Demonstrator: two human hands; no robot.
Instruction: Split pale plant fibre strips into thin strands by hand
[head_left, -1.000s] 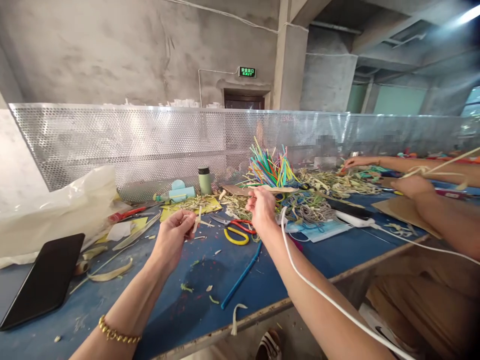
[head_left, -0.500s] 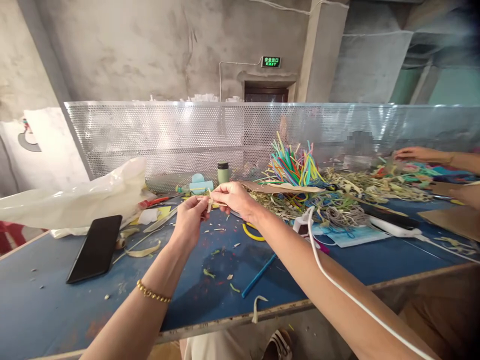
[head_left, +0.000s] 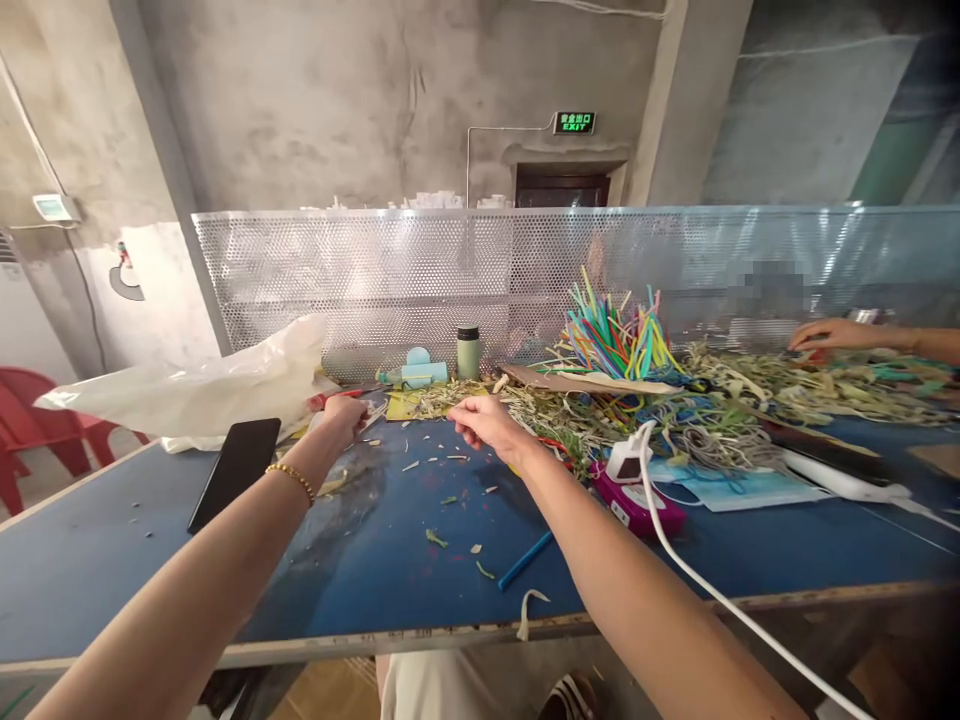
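My left hand [head_left: 349, 416] is at the left of the work area, beside pale dry strips [head_left: 375, 412] and near red-handled scissors [head_left: 321, 400]. Its fingers look curled and partly hidden behind the back of the hand; what they hold, if anything, does not show. My right hand [head_left: 482, 424] hovers just in front of the heap of dried plant strips [head_left: 454, 397], thumb and fingers pressed together. Anything between them is too small to make out. Small scraps [head_left: 435, 458] lie on the blue table [head_left: 360, 570] between and below the hands.
On the left are a black phone [head_left: 234, 470] and a plastic bag [head_left: 225, 375]. A green bottle [head_left: 468, 355] stands behind. To the right are colourful pipe cleaners [head_left: 615, 330], a purple box [head_left: 637, 503], a white cable [head_left: 697, 570] and another person's hand [head_left: 847, 335].
My hands, together over a pale strip before, have come apart. The left has moved left towards the scissors; the right stays near the heap. The view has turned slightly left.
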